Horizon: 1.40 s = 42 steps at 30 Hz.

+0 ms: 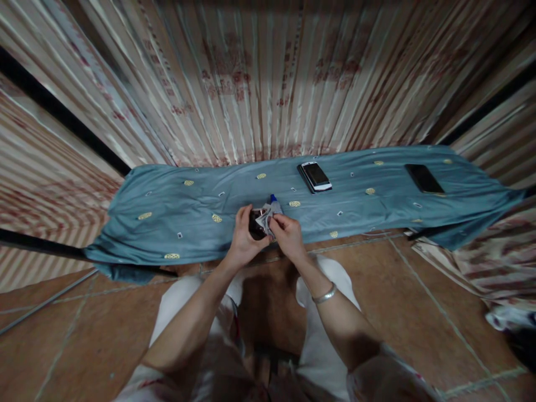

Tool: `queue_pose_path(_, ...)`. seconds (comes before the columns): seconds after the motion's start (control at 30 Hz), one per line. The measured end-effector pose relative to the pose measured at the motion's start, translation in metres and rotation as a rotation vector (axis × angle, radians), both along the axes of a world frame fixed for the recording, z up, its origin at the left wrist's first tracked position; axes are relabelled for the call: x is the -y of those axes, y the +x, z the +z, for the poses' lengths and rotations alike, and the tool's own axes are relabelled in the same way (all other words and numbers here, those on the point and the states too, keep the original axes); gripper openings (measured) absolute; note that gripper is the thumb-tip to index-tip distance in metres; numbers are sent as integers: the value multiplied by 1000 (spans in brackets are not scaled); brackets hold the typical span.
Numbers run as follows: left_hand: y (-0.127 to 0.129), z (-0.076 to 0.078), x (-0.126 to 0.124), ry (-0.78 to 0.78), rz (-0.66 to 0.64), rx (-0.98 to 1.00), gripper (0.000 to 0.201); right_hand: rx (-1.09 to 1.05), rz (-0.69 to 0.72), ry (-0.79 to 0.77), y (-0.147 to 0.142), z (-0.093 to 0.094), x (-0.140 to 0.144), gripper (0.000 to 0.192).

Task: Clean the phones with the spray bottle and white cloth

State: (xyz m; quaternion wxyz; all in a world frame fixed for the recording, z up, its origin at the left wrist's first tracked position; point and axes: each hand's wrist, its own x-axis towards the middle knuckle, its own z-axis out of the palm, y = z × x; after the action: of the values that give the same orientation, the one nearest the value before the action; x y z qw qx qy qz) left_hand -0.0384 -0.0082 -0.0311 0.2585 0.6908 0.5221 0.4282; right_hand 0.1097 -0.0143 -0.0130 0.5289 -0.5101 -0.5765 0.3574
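Whole back of the view is striped beige curtain fabric with faded red print, hanging in folds all the way down to the tabletop edge. In front of it runs a long blue-grey tablecloth dotted with small yellow ovals, spread wide from side to side, with reddish-brown tiled floor underneath and nearer the camera.

On the cloth, far out to the right, lies a flat black phone, screen up. Closer to the middle there's a white-edged phone stacked on a dark case or second device, well apart from the black one.

Both hands meet at the near edge of the cloth, just left of that white phone. The left hand is curled around a small dark round object, can't tell what it is exactly. The right hand, silver bangle on the wrist, has its fingertips pinched on a crumpled grey-white wipe with a blue bit sticking up, pressed right against the dark thing.
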Motion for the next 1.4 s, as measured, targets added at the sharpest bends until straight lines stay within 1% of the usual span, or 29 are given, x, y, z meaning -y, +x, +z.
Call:
queue_pose_path(0.1,2,1,1,-5,-19,-48,106,-47,5,-21,0,0,-1,34)
queue_pose_path(0.27,1,4,2,16,-21,-99,104,-110,17,-49,0,-4,-4,36)
queue_pose_path(0.33,0,6,3,39,-38,-117,105,-154,18,-50,-1,-6,-6,39)
queue_pose_path(0.47,1,6,4,102,-85,-144,113,-261,-7,-74,-3,-5,-10,51)
queue_pose_path(0.53,0,5,3,142,-98,-159,118,-275,22,-86,-3,-3,-10,53)
queue_pose_path(0.67,-3,4,1,215,-102,-195,125,-258,99,-106,-1,-1,-9,51)
queue_pose_path(0.8,-7,5,1,245,-54,-199,121,-289,105,-118,-1,-2,-9,48)
queue_pose_path(0.9,-8,8,0,202,-3,-193,113,-307,102,-121,-2,-2,-9,46)
queue_pose_path(1.0,-9,12,-1,139,4,-189,104,-286,102,-124,0,-2,-8,48)
queue_pose_path(1.13,-9,15,1,89,-40,-204,99,-222,109,-88,4,-2,-7,49)
queue_pose_path(1.3,-3,7,6,79,-142,-254,104,-64,46,15,8,-5,-6,47)
queue_pose_path(1.4,0,3,6,98,-134,-245,106,76,5,87,12,-6,-6,41)
